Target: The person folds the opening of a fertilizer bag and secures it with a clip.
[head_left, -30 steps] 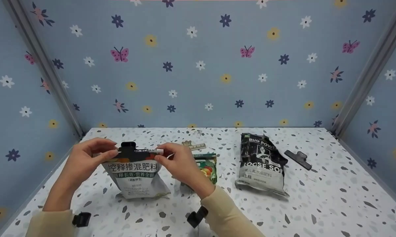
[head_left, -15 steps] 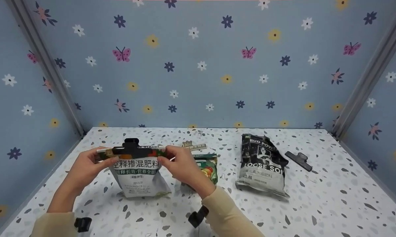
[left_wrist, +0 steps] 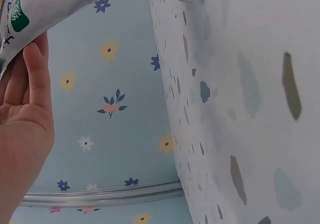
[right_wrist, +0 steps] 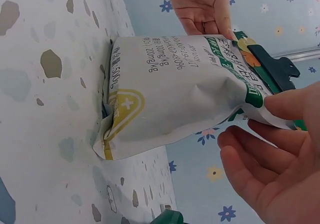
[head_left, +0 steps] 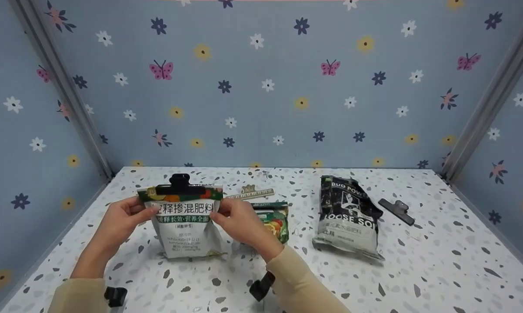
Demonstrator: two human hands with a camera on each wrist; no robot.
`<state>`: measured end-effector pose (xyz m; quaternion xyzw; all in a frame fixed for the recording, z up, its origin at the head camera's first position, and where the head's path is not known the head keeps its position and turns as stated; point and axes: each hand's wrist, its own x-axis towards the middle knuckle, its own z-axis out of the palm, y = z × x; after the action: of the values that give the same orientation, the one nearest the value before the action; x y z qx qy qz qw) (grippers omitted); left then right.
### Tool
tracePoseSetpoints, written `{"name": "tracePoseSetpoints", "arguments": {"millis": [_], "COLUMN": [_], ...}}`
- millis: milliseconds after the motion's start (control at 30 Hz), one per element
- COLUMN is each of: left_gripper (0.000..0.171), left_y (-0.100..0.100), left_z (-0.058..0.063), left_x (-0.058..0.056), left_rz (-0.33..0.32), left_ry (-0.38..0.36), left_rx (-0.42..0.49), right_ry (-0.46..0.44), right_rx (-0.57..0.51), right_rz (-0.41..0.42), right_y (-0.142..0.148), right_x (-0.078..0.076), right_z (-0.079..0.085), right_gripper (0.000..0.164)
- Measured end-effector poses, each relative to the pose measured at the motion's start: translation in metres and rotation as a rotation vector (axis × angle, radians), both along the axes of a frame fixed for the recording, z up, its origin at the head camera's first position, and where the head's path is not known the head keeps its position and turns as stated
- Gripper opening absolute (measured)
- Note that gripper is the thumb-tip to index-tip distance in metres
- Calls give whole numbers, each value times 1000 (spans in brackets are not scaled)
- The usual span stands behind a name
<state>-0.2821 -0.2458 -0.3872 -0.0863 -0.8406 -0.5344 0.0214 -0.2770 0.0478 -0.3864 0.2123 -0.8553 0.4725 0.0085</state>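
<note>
The left hand [head_left: 121, 221] pinches the white bag [head_left: 187, 237] by its left edge; it stands on the tabletop [head_left: 218, 289], black clip [head_left: 181, 188] across its top. The right hand [head_left: 244, 222] pinches its right edge; right of the white bag are a green pouch [head_left: 278, 224] and, farther, a black-and-white bag [head_left: 347, 217].

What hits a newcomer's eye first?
Likely the white bag, upright at left, its sides held by left hand and right hand, a black clip across its top. Then the black-and-grey bag lying right of centre, a loose clip beside it. Behind, the blue wall with flowers and butterflies.
</note>
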Motion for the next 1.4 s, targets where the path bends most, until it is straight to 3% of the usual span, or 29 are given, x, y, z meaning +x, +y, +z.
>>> {"name": "tracePoseSetpoints", "arguments": {"millis": [167,367,533,700,867,1100,1400], "left_gripper": [68,84,87,84,84,93,95], "left_y": [4,10,12,14,16,21,25], "left_z": [-4,-6,-7,-9,-9,-12,-14], "left_x": [-3,-4,-4,-4,-5,-7,-8], "left_rz": [-44,-81,-81,-69,-82,-110,-72], "left_ry": [-33,-82,-113,-126,-128,-220,-276], "left_rx": [56,88,93,83,79,38,-23], "right_ry": [-72,-206,-336,-452,-482,-504,-549], "right_rx": [14,-47,-152,-249,-296,-320,-315], "right_rz": [-9,-40,-28,-10,-13,3,-5], "right_y": [-1,-4,-5,-6,-6,-6,-7], "right_x": [0,0,1,1,-1,-5,-7], "right_z": [-2,-5,-6,-8,-11,-17,-24], "right_gripper": [10,52,55,71,72,63,65]}}
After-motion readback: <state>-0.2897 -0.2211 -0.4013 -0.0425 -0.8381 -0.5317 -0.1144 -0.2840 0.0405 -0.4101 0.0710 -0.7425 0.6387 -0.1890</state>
